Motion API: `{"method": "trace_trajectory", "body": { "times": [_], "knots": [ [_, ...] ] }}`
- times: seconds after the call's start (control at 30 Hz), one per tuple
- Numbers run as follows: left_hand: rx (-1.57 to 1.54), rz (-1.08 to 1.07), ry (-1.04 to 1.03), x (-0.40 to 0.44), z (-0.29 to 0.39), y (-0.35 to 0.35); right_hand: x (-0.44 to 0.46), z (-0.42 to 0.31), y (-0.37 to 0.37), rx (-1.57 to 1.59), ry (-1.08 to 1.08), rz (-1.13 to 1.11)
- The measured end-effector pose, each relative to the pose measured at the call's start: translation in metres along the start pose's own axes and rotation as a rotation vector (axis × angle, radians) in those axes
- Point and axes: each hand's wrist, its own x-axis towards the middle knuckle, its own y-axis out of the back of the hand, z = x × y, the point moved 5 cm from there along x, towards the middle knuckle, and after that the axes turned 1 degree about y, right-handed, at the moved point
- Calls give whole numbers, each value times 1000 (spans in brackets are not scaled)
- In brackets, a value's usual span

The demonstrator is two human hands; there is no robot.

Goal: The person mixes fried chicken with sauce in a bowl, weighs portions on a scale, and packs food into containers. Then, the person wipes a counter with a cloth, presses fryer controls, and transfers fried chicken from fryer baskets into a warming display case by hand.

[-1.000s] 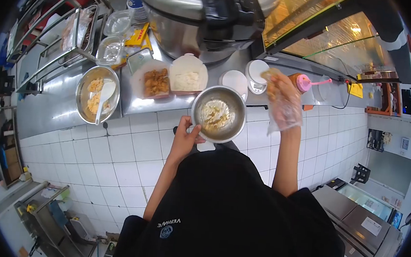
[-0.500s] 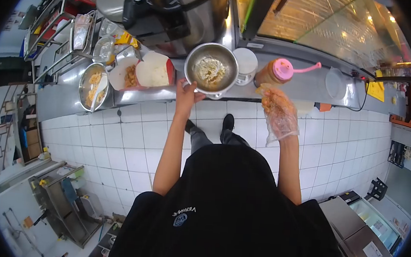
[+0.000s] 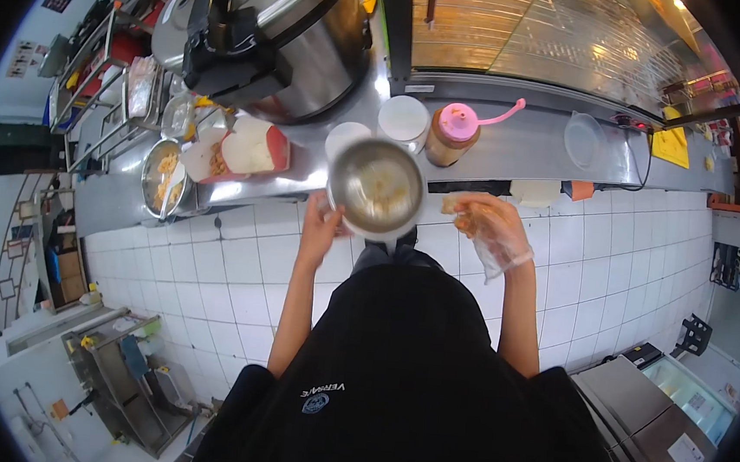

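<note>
My left hand (image 3: 320,229) grips the left rim of a round steel bowl (image 3: 377,192), fingers closed at its edge. The bowl hangs at the counter's front edge, with brownish-yellow residue inside. To its right, my right hand (image 3: 490,227) is in a clear plastic glove, apart from the bowl. Its curled fingers close around orange-brown food (image 3: 464,224), partly hidden by the glove. Behind the bowl are a white round container (image 3: 403,119), another white round piece (image 3: 346,135), and a brown sauce bottle (image 3: 448,146) with a pink cap and spout.
On the steel counter (image 3: 533,148), a red-and-white takeaway box (image 3: 259,146) holds white rice beside brown food. Left of it is a bowl of food (image 3: 163,182) with a white spoon. A large rice cooker (image 3: 314,62) and a lit glass display case (image 3: 533,35) stand behind.
The bowl has come off the counter toward my body, held by my left hand, uncovering a white round piece behind it. My right hand has shifted slightly left, and the camera view has moved.
</note>
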Motion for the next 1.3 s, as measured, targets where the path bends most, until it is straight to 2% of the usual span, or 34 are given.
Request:
{"method": "trace_trajectory", "body": {
  "times": [0.13,0.2,0.27,0.43,0.57,0.67,0.73,0.8,0.87,0.93,1.0,1.07,1.2,1.3],
  "knots": [
    [73,-271,179,-24,-22,-70,-39,5,57,76,4,266],
    [105,-464,79,-7,-30,-133,-54,2,79,116,58,378],
    [73,-511,94,18,-37,-194,-68,-6,92,167,152,474],
    [13,-362,-42,94,-23,-296,-125,-30,97,114,242,696],
    [-224,-237,34,115,-24,-321,-165,-10,120,214,236,818],
    [-197,-51,109,96,-42,-326,-175,-15,145,286,280,813],
    [-155,-92,327,51,-51,-344,-175,-25,173,335,307,789],
    [-174,-407,461,27,-77,-404,-173,-37,207,377,337,761],
    [-273,-438,264,38,-84,-482,-177,-52,244,376,315,776],
    [-316,-245,150,72,-70,-543,-183,-75,268,268,302,816],
    [-370,33,243,100,-50,-571,-196,-112,283,13,274,846],
    [-171,144,103,156,-84,-597,-208,-119,314,57,280,858],
    [35,264,-15,167,-95,-590,-206,-132,351,102,226,793],
    [-77,68,26,96,-74,-543,-199,-135,361,139,213,727]
  ]
}}
